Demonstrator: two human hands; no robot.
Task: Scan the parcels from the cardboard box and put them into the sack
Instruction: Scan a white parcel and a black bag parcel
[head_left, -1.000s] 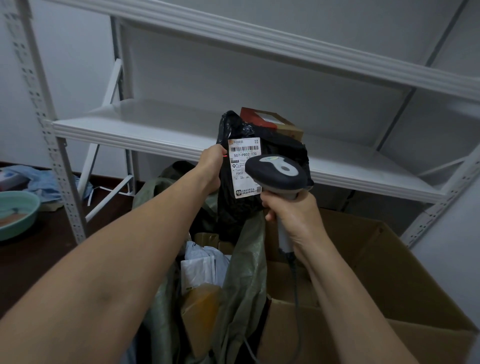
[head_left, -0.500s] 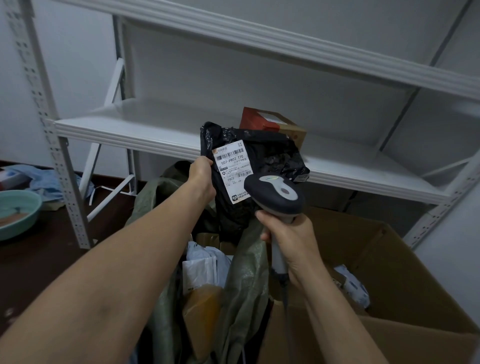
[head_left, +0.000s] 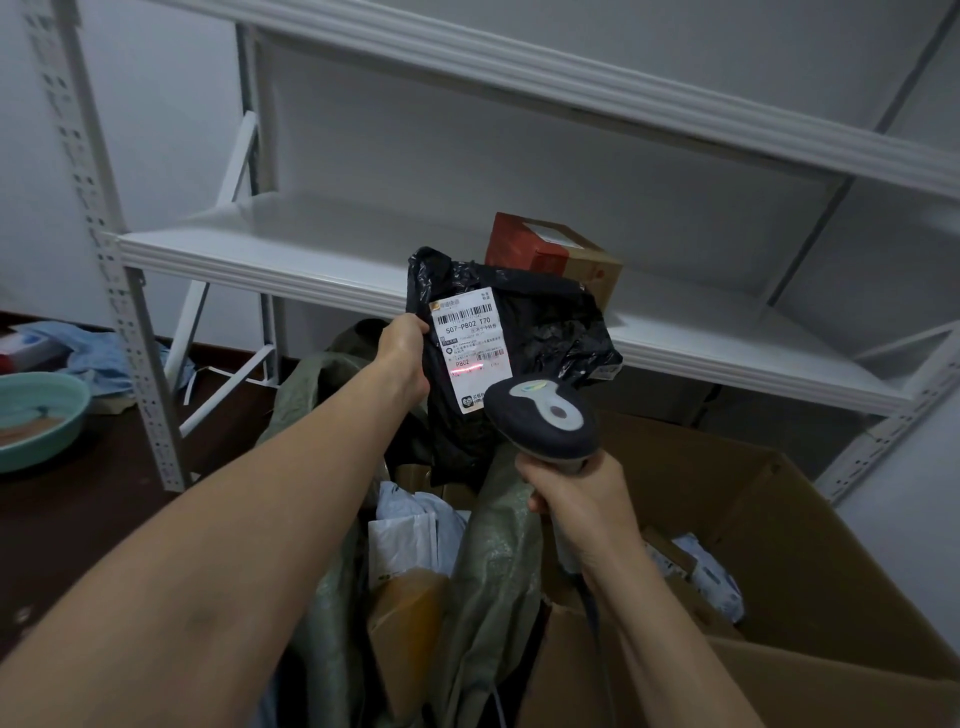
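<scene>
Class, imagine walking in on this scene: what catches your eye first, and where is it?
The black parcel, held up at centre by the left hand, shows a white label crossed by a red scan line. Just below, the right hand grips a dark scanner aimed at it. Behind, a reddish box sits on the white shelf.

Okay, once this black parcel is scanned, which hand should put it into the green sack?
Left. The left hand grips the black parcel right above the open sack; the right hand is busy holding the scanner.

A parcel storeroom: bare white metal shelving (head_left: 363, 260), labelled parcels, a cardboard box (head_left: 779, 519).
</scene>
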